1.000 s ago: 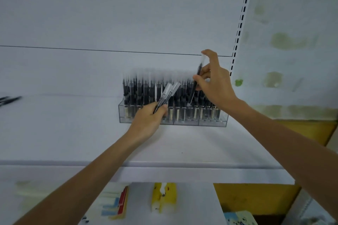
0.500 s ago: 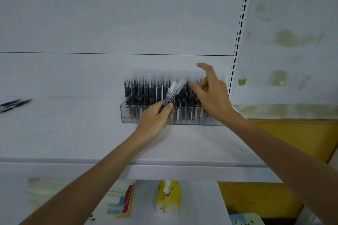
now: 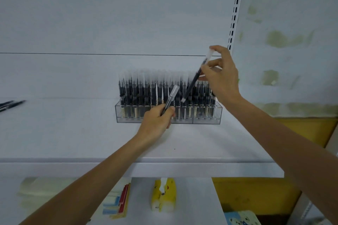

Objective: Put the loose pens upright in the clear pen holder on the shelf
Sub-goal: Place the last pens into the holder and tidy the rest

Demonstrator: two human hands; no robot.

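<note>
left hand [image 3: 157, 118] grips spare pen [image 3: 171, 97] | right hand [image 3: 221, 76] pinches slanted pen [image 3: 193, 80] above pen holder [image 3: 206, 121] | holder packed with upright pens [image 3: 146, 91] | loose pens [image 3: 11, 105] far left on shelf [image 3: 73, 133] | yellow pack [image 3: 162, 197] below

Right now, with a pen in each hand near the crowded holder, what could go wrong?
1. The tilted pen in the right hand has its lower end over tightly packed rows in the clear pen holder. It may miss a free slot and push neighbours askew.
2. The left hand grips a second pen close to the holder's front and could bump the front row.
3. The loose pens at the far left of the shelf might be overlooked.
</note>
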